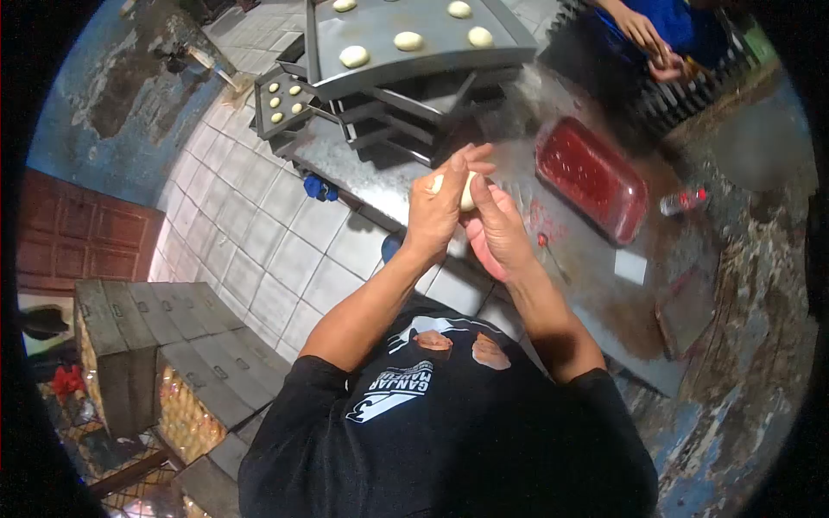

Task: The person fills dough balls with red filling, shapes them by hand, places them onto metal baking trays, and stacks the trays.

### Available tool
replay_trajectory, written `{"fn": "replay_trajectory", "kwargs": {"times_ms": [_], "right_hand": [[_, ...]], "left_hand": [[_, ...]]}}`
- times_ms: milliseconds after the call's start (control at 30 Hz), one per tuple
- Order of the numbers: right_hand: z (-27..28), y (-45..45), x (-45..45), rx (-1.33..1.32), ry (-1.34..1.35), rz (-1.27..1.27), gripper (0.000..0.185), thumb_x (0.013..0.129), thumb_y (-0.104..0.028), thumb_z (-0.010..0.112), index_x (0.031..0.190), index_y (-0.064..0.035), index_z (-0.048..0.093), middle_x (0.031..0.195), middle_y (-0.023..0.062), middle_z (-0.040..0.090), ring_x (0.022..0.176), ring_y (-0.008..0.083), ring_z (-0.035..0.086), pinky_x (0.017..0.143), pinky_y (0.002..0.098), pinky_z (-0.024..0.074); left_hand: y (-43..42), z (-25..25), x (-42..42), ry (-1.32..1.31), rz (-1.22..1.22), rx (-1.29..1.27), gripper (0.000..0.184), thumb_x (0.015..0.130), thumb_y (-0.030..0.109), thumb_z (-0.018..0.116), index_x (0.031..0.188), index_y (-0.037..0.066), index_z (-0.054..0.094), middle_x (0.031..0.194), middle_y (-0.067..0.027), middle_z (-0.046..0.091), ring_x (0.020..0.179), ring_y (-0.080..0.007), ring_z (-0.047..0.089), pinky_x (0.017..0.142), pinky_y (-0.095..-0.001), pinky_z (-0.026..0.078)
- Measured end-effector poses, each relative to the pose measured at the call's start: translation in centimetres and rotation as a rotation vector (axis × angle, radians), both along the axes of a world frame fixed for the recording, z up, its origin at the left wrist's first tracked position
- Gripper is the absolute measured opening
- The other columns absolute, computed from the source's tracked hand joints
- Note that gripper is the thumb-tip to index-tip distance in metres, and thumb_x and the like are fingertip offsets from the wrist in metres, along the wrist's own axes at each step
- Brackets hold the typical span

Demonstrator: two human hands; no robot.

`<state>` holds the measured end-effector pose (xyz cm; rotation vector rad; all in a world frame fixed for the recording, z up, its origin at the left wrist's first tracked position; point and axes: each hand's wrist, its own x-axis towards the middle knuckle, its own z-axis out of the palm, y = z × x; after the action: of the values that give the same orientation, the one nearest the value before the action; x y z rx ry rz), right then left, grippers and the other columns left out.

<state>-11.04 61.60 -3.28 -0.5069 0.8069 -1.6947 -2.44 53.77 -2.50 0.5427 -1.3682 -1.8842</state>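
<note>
A pale dough ball is held between my two hands, above the edge of the metal worktable. My left hand cups it from the left, its upper fingers reaching over toward the right. From the other side my right hand presses against it, thumb up along the dough. Much of the ball is covered by palms and fingers. Just beyond my hands, a large metal baking tray rests on top of a stack of trays, with several round dough pieces spaced apart on it.
Right of my hands on the worktable lie a red tub, a small clear container, a white square and a thin red-ended tool. A lower tray holds more dough. Another person's hands work at upper right.
</note>
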Motion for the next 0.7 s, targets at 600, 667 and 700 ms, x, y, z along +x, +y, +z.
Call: {"fn": "replay_trajectory", "kwargs": {"times_ms": [600,667,700], "right_hand": [[1.2,-49.4,-7.4,0.079,2.012,-0.053,0.05,0.099,-0.033,0.06,0.131,0.0046,0.052,0.115,0.0238,0.064,0.105,0.0338,0.064,0.093,0.0483,0.0485],[0.3,-51.9,-7.7,0.096,2.176,0.191,0.054,0.102,-0.032,0.055,0.142,0.0046,0.047,0.141,0.0317,0.05,0.134,0.0415,0.047,0.112,0.048,0.0372],[0.0,-52.6,-7.7,0.079,2.181,0.217,0.054,0.102,-0.032,0.055,0.142,0.0046,0.047,0.141,0.0317,0.05,0.134,0.0415,0.047,0.112,0.048,0.0372]], "left_hand": [[-31.2,-5.0,17.0,-0.034,0.495,0.119,0.037,0.102,0.014,0.058,0.135,-0.002,0.056,0.123,-0.0157,0.067,0.106,-0.0197,0.065,0.095,-0.0331,0.051],[-31.5,-7.2,21.2,-0.171,0.562,0.163,0.034,0.102,0.016,0.058,0.132,-0.001,0.059,0.119,-0.0138,0.069,0.106,-0.018,0.065,0.093,-0.032,0.05],[-31.5,-8.1,23.3,-0.236,0.595,0.165,0.035,0.102,0.019,0.058,0.13,-0.001,0.06,0.117,-0.0138,0.069,0.105,-0.0183,0.064,0.091,-0.0331,0.05]]}}
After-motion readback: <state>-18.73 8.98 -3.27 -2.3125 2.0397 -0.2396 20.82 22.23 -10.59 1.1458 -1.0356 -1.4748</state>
